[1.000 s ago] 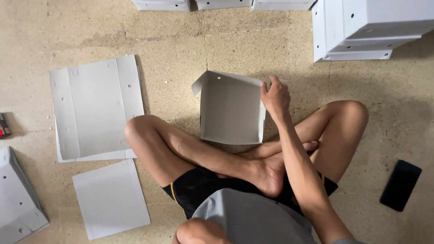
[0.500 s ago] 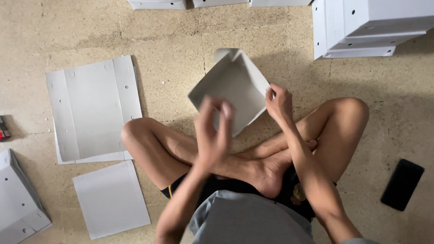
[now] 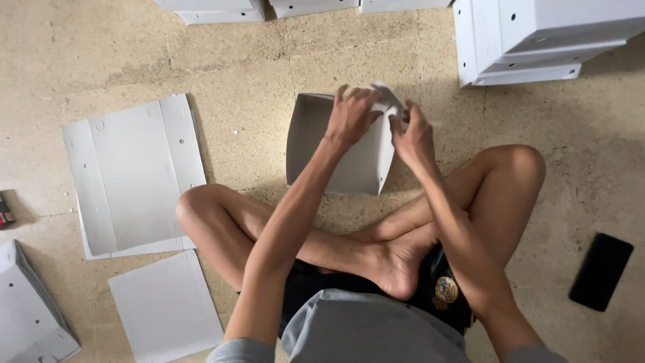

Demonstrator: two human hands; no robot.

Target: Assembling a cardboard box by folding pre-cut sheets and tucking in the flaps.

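I am folding up the far right corner of the half-formed grey box (image 3: 336, 151), which sits on the floor just beyond my crossed legs. My left hand (image 3: 351, 115) lies over the top of that corner with fingers spread and curled onto the flap (image 3: 388, 101), and my right hand (image 3: 414, 134) pinches the same flap from the right side, thumb and fingers closed on it. As I judge it, the next move calls for pressing the flap flat against the box wall while the corner stays square. Half a second ago the box was tilted up off the floor and my left hand was in mid-air, short of it; now the box sits level and both hands are on the corner. Flat grey panels (image 3: 134, 175) lie left of the box.
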